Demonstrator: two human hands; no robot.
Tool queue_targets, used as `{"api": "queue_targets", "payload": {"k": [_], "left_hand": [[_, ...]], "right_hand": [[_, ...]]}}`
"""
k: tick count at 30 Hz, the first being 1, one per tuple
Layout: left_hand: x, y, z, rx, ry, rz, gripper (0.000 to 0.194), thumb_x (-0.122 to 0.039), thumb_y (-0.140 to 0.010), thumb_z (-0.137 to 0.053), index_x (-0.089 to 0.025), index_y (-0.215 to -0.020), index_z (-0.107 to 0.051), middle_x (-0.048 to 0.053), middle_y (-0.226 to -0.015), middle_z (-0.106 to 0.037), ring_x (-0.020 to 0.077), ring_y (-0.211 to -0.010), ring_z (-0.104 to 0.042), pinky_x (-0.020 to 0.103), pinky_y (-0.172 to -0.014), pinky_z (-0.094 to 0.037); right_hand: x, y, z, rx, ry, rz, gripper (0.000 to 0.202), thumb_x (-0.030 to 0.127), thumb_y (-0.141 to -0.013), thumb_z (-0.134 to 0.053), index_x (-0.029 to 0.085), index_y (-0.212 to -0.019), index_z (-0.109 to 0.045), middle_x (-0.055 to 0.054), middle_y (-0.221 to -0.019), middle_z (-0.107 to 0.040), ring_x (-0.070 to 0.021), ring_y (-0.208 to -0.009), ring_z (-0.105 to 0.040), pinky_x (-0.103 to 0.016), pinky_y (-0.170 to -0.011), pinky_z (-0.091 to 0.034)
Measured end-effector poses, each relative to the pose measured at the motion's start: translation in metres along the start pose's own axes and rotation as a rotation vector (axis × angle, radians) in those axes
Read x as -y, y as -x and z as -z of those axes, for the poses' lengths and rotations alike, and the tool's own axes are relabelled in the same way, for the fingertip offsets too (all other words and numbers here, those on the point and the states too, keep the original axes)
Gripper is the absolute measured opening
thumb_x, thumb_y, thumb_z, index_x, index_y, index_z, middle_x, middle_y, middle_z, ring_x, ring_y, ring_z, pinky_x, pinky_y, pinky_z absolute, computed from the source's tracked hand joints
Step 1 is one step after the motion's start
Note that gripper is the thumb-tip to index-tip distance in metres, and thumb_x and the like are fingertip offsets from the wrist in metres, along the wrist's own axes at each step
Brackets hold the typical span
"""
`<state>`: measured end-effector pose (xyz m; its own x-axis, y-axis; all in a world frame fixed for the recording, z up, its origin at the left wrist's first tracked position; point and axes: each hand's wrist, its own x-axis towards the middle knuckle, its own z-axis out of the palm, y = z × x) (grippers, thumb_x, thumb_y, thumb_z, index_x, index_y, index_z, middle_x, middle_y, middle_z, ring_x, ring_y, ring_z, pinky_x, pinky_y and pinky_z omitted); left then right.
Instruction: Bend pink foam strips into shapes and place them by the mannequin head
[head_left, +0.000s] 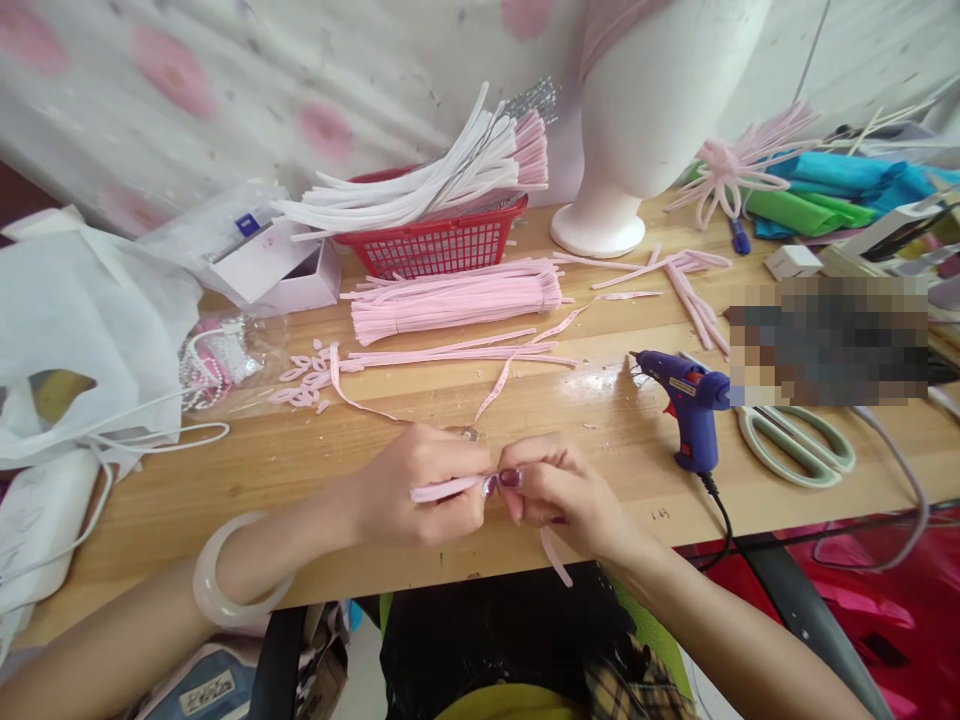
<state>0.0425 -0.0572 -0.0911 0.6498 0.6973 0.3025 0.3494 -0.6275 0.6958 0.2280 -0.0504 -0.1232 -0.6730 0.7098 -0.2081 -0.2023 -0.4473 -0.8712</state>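
Note:
Both hands meet over the table's front edge, fingertips pinched together. A pink pipe cleaner (448,488) lies across the fingers of my left hand (431,485), which is closed on it. My right hand (566,490) pinches pink pipe cleaner too, and a pink end (556,557) hangs below it. Whether this is one piece or two is hidden by the fingers. Just beyond the hands lies a pink measuring tape (495,388). Behind it are loose pink pipe cleaners (450,354), with small pink looped shapes (304,375) at their left.
A bundle of pink pipe cleaners (457,302) lies before a red basket (435,240) of white and pink ones. On the right are a blue glue gun (694,405), scissors (799,445) and a pixelated dark object (832,340). A white foam head (637,130) stands behind.

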Motion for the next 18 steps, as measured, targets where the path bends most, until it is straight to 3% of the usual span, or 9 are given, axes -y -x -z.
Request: {"api": "queue_targets", "payload": {"k": [3,7,11,14,16,18], "left_hand": [[-0.008,-0.004,-0.002,0.053,0.243,0.225,0.026,-0.017,-0.079,-0.044,-0.021,-0.055,-0.037,-0.006,-0.046,-0.039,0.0068,-0.041,-0.034,0.021,-0.042,-0.028],[-0.011,-0.005,-0.005,0.156,0.637,0.618,0.019,-0.024,-0.073,-0.049,-0.020,-0.054,-0.048,-0.004,-0.041,-0.051,0.0094,-0.036,-0.047,0.020,-0.037,-0.035],[-0.004,-0.001,-0.012,0.204,0.918,0.947,0.019,-0.028,-0.068,-0.051,-0.019,-0.051,-0.052,-0.006,-0.033,-0.043,0.0081,-0.024,-0.035,0.021,-0.031,-0.036],[-0.004,-0.002,-0.011,0.219,0.915,0.931,0.017,-0.028,-0.068,-0.051,-0.019,-0.054,-0.052,-0.005,-0.037,-0.047,0.0088,-0.028,-0.040,0.021,-0.034,-0.039],[-0.005,-0.005,-0.008,0.177,0.781,0.764,0.011,-0.024,-0.070,-0.053,-0.018,-0.060,-0.052,-0.004,-0.045,-0.053,0.0101,-0.039,-0.049,0.020,-0.040,-0.040],[-0.005,-0.006,-0.005,0.129,0.586,0.576,0.005,-0.020,-0.071,-0.056,-0.018,-0.066,-0.054,-0.004,-0.054,-0.055,0.0090,-0.047,-0.050,0.019,-0.044,-0.037]], "right_hand": [[0.007,0.010,0.002,-0.053,0.526,0.265,0.029,0.022,-0.081,-0.049,0.019,-0.052,-0.047,0.004,-0.050,-0.038,-0.0087,-0.047,-0.031,-0.024,-0.047,-0.022],[0.008,0.018,0.004,-0.009,1.028,0.532,0.032,0.014,-0.082,-0.046,0.024,-0.060,-0.025,0.006,-0.055,-0.025,-0.0102,-0.048,-0.021,-0.027,-0.050,-0.020],[0.005,0.019,0.002,0.087,1.271,0.515,0.032,0.016,-0.082,-0.049,0.024,-0.063,-0.025,0.005,-0.059,-0.025,-0.0126,-0.052,-0.017,-0.028,-0.052,-0.016],[0.006,0.018,0.005,0.073,1.111,0.428,0.025,0.018,-0.083,-0.048,0.023,-0.061,-0.036,0.004,-0.058,-0.034,-0.0122,-0.052,-0.025,-0.027,-0.053,-0.020],[0.007,0.016,0.009,0.045,0.777,0.284,0.023,0.021,-0.084,-0.047,0.020,-0.062,-0.047,0.003,-0.056,-0.041,-0.0107,-0.050,-0.032,-0.025,-0.051,-0.024],[0.005,0.012,0.015,0.072,0.317,0.035,0.021,0.024,-0.081,-0.049,0.016,-0.063,-0.056,0.004,-0.052,-0.044,-0.0075,-0.043,-0.029,-0.022,-0.043,-0.020]]}}
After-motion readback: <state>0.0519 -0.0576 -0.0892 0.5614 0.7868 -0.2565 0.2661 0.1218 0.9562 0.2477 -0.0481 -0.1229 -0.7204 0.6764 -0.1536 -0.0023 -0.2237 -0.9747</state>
